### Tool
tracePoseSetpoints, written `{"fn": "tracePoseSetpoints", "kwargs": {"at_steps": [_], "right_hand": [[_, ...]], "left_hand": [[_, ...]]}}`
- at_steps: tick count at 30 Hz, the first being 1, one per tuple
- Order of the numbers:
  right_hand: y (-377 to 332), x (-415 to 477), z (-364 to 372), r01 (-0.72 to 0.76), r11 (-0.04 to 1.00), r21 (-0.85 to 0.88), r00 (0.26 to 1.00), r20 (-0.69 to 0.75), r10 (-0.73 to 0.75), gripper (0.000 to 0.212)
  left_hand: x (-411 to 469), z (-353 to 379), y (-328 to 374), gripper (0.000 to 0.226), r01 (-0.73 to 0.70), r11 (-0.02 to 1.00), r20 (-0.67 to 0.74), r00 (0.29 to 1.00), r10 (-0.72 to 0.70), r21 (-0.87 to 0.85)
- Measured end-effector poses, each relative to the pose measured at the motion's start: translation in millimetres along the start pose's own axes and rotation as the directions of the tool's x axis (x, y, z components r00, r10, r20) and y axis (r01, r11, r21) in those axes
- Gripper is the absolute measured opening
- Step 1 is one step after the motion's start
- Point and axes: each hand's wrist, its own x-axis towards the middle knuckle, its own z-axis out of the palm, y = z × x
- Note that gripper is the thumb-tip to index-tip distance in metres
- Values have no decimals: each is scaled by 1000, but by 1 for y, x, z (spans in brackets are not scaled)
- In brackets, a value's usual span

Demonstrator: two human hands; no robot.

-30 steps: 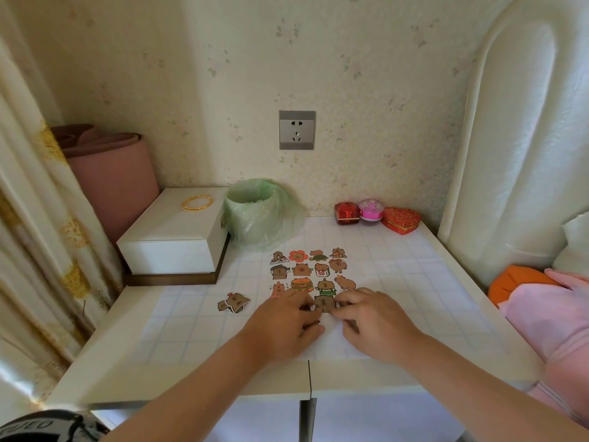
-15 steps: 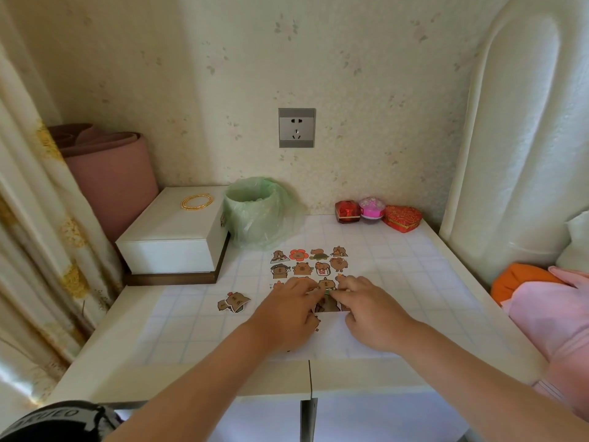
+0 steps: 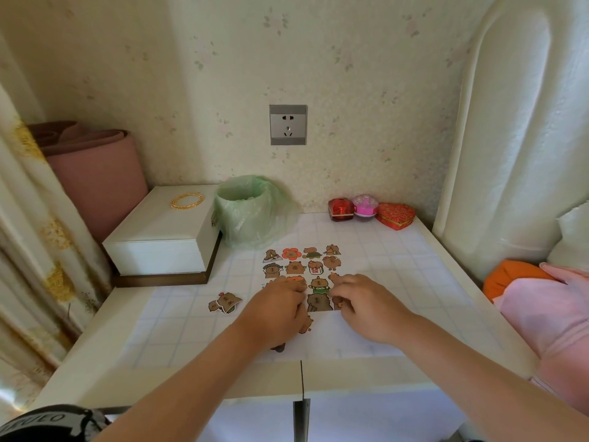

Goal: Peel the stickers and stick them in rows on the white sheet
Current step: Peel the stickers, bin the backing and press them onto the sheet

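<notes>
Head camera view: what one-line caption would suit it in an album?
Left hand and right hand meet over rows of cartoon stickers on a white sheet.

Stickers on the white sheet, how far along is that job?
Two full rows of stickers are stuck on the white sheet, with more below. The left hand and right hand work at the lower rows. A small loose pile remains beside it.

There they go, parting: left hand point(image 3: 277, 304) and right hand point(image 3: 369, 306) slide off the brown capybara paper sticker point(image 3: 317, 302), uncovering it between them.
</notes>
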Motion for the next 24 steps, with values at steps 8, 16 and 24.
{"fn": "tracePoseSetpoints", "kwargs": {"at_steps": [8,16,24], "right_hand": [[-11,-1,-10,-7,999,-45,1000,-8,6,39],[-74,50,-24,-13,999,52,997,79,8,37],[-129,92,17,-29,992,120,975,223,2,38]], "left_hand": [[-10,-15,-6,33,49,980,-103,992,-70,-193],[-37,-61,-56,39,330,942,-107,936,-335,-56],[-65,-65,-99,41,441,897,-13,898,-440,37]]}}
